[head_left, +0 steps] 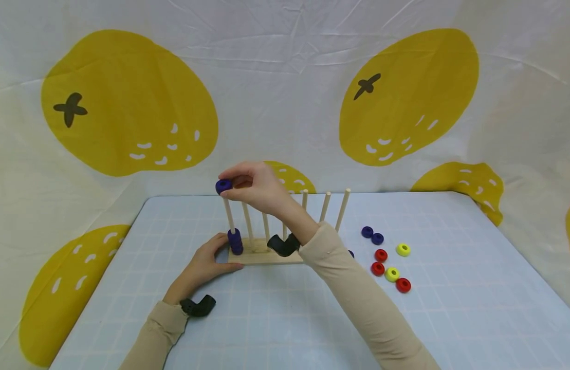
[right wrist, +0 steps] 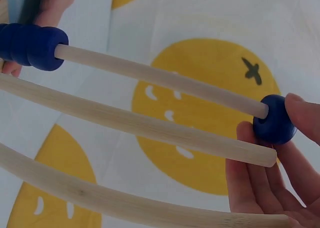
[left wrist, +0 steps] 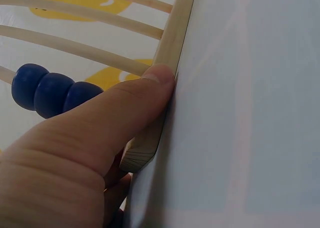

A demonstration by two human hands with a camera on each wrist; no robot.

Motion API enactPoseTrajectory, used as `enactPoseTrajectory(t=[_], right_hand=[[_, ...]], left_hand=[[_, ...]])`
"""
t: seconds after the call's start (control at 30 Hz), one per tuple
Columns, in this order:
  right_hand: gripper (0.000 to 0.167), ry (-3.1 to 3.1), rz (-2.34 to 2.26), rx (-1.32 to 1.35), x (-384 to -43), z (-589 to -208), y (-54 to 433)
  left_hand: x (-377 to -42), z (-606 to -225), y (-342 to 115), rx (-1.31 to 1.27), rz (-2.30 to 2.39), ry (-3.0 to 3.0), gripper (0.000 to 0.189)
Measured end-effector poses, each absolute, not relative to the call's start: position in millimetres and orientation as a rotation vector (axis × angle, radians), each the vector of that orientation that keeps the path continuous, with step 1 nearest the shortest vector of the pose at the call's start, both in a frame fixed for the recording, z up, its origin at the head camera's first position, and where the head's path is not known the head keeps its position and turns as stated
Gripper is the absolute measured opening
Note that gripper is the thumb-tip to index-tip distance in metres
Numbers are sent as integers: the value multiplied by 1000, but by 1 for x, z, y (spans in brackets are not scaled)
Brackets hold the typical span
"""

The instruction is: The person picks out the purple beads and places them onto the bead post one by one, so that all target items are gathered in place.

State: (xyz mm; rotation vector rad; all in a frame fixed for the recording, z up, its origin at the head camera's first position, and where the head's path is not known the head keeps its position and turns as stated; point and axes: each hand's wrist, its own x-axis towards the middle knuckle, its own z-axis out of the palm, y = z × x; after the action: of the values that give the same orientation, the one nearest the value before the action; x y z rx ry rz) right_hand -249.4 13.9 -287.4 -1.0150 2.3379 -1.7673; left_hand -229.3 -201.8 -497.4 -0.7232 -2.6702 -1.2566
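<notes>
Head view showed the right hand left of centre, raised above the wooden rack, its thumb and fingers pinching a blue ring at the very top of the leftmost peg. The step in hand looked like threading that ring: toward the right edge of the right wrist view, the peg's tip met the ring's hole, though how deep it sat could not be told. Low on the same peg, in the middle left of the head frame, sat a stack of blue rings. The next move seemed to call for keeping the hole in line with the peg, then easing the pinch so that the ring could slide down onto the stack. The right forearm ran from the lower right of the frame up to the middle, hiding part of the rack, with the hand reaching leftward. Lower down, the left hand gripped the rack's left end, thumb along the front edge and the other fingers behind, probably to steady it. Right of centre, loose blue rings, red rings and yellow rings lay on the table.
</notes>
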Motion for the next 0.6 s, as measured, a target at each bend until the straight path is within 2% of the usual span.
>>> enactPoseTrajectory(t=[0.6], right_hand=[[26,2405,-1651,-1024,-248,-287,12]], left_hand=[[-230,-497,-202,-709,-1245,-2687,69]])
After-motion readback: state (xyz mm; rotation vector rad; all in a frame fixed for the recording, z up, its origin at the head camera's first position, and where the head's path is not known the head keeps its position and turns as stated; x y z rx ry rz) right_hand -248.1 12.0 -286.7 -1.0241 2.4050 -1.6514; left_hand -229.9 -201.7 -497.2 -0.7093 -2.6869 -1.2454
